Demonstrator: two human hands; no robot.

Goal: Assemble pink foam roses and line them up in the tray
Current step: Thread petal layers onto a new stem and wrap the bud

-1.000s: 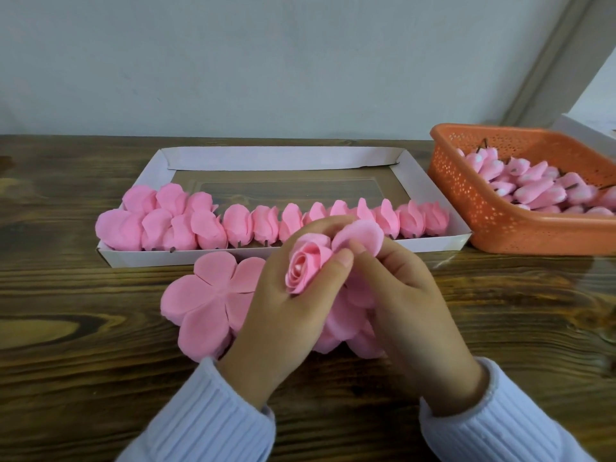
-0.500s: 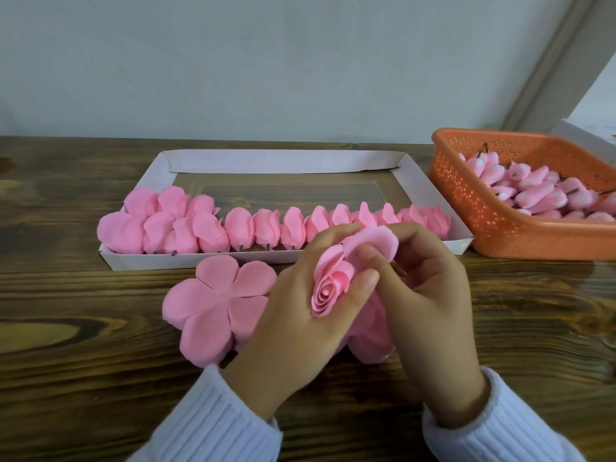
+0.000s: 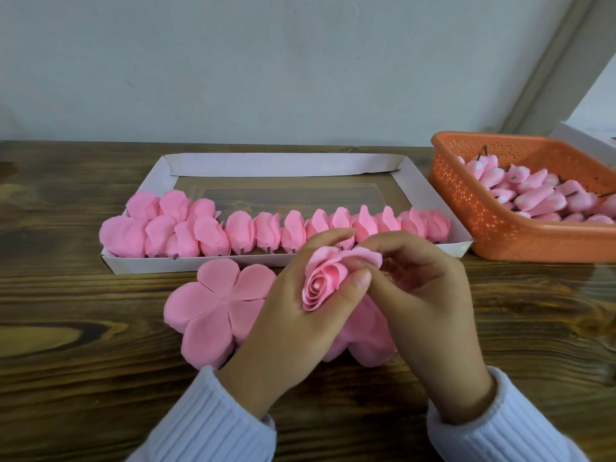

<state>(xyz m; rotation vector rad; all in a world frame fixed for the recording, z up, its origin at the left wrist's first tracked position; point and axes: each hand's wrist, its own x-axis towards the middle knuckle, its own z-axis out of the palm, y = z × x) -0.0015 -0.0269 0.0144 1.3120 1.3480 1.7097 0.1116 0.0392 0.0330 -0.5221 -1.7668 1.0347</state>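
Your left hand (image 3: pixel 293 325) grips the foam rose (image 3: pixel 320 285) above the tabletop (image 3: pixel 83 378), before the tray (image 3: pixel 283 165); your right hand (image 3: pixel 425 295) pinches its outer petal (image 3: pixel 365 256). It's likely light, soft and crushable: hold gently at the base, hidden here.

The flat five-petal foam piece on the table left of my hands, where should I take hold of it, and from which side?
Pinch the leftmost lobe's outer edge of the flat petal piece, coming from the left. It lies flat on the table, so likely only an edge offers purchase; the left hand, holding the rose, covers its right side, and the tray crowds its far lobe.
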